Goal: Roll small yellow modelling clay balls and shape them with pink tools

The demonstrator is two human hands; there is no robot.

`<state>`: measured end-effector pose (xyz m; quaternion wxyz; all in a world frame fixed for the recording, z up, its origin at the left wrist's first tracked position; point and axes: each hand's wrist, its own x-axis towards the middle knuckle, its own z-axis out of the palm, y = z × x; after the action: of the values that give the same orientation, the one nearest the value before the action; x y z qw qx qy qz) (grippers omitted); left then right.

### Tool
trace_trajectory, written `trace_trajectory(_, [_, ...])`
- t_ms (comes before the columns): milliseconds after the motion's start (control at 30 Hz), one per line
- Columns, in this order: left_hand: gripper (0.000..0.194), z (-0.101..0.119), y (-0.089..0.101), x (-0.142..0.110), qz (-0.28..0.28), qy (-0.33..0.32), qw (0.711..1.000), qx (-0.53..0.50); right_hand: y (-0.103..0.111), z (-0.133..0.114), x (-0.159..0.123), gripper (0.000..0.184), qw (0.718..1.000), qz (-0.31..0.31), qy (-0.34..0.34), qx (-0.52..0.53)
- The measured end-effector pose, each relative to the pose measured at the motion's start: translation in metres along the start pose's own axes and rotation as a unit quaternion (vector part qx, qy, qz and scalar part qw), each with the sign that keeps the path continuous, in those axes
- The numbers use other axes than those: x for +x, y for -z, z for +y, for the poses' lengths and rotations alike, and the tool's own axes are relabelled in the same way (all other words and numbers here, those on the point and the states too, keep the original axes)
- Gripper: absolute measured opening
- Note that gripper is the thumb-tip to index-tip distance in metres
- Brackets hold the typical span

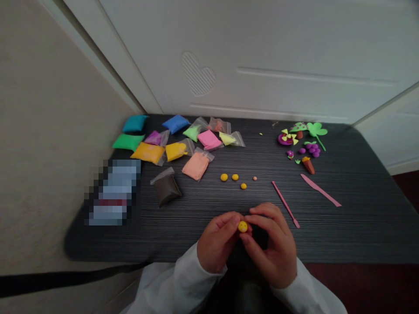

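Between my two hands, near the table's front edge, is a small yellow clay ball (242, 226) with tiny dark dots and a paler spot on its front. My left hand (218, 240) grips it between thumb and fingers. From the other side my right hand (273, 244) touches it with thumb and fingertips, its fingers curled. Just beyond my hands lie several yellow clay balls, among them one at the left (224, 177) and a smaller one (243, 186). A tiny peach clay ball (255, 178) sits to their right. A pink double-ended modelling tool (285, 204) lies right of my hands.
Bags of coloured clay cover the back left, with an orange bag (148, 152), a peach bag (196, 165) and a dark brown bag (166, 188). A blurred-out object (114, 192) lies far left. At right are a pink plastic knife (321, 190) and clay figures, including purple grapes (313, 149).
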<state>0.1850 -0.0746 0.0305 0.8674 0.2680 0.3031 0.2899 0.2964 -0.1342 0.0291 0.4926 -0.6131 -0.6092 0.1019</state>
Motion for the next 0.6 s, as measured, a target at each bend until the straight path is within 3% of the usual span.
trace_trajectory(267, [0.023,-0.002,0.002,-0.002,0.016,0.000,0.999,-0.033,0.001,-0.001,0.001,0.026,1.000,0.019,-0.007,0.003])
trace_trajectory(467, [0.024,-0.003,0.009,-0.008,0.025,-0.108,0.993,0.045,0.001,0.000,0.001,0.026,1.000,0.024,-0.010,-0.007])
trace_trajectory(600, [0.025,-0.001,0.009,-0.012,0.027,-0.136,0.986,0.094,0.002,0.000,0.002,0.028,1.000,0.015,0.001,-0.006])
